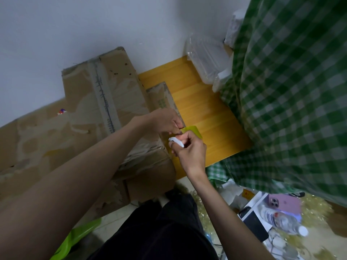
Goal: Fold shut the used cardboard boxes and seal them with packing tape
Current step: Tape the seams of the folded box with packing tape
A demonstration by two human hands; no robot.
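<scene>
1. A green checked cloth (293,102) hangs at right.
2. A pink phone (283,203) lies beside a plastic bottle (289,223).
3. Clear plastic packaging (204,61) sits on the yellow wood surface (212,117).

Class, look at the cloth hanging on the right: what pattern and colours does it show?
A green and white check pattern on the cloth, seen clearly in the head view.

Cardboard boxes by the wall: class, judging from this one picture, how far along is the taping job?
Done: the big cardboard box lies flaps shut with a tape strip along its seam. In hand: at its corner the left hand pinches a yellowish tape strip while the right hand grips a small white tool, seemingly to cut it. Left: pressing this strip down; the smaller box looks unfinished, though it is partly hidden.
</scene>
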